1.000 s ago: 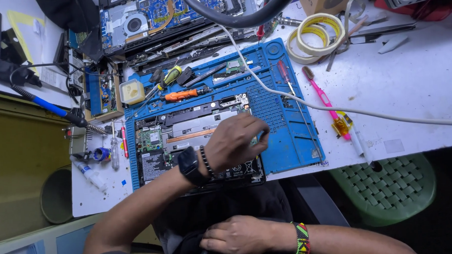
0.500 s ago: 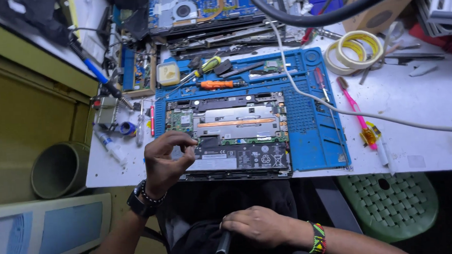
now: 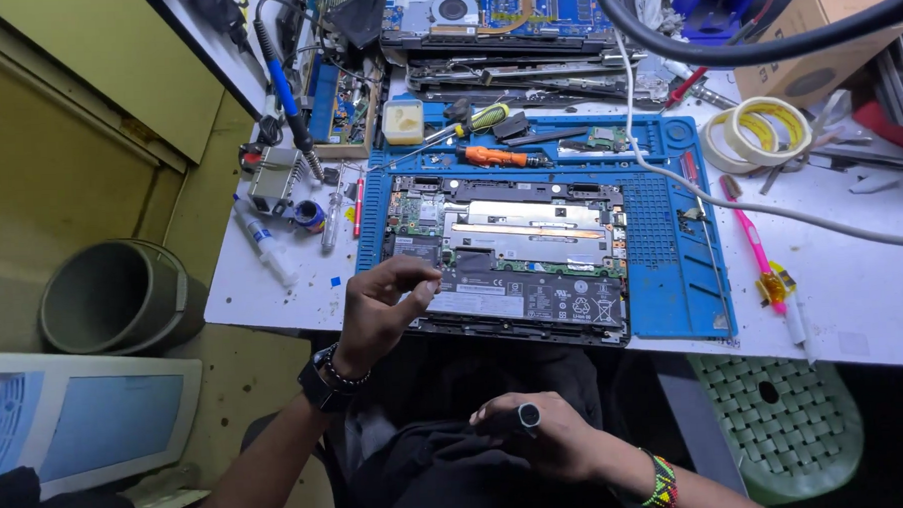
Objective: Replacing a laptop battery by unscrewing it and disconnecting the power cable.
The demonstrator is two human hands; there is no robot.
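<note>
Head view, left hand (image 3: pixel 378 312) pinched over opened laptop (image 3: pixel 517 257), right hand (image 3: pixel 538 441) grip closed on screwdriver handle (image 3: pixel 528 416)

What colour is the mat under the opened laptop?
Blue; the mat shows clearly in the head view, beneath the laptop.

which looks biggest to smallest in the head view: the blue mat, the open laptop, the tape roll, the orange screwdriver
1. blue mat
2. open laptop, lying on the mat
3. tape roll
4. orange screwdriver

The tape roll and screwdriver look close in size; the roll covers more area.
</note>
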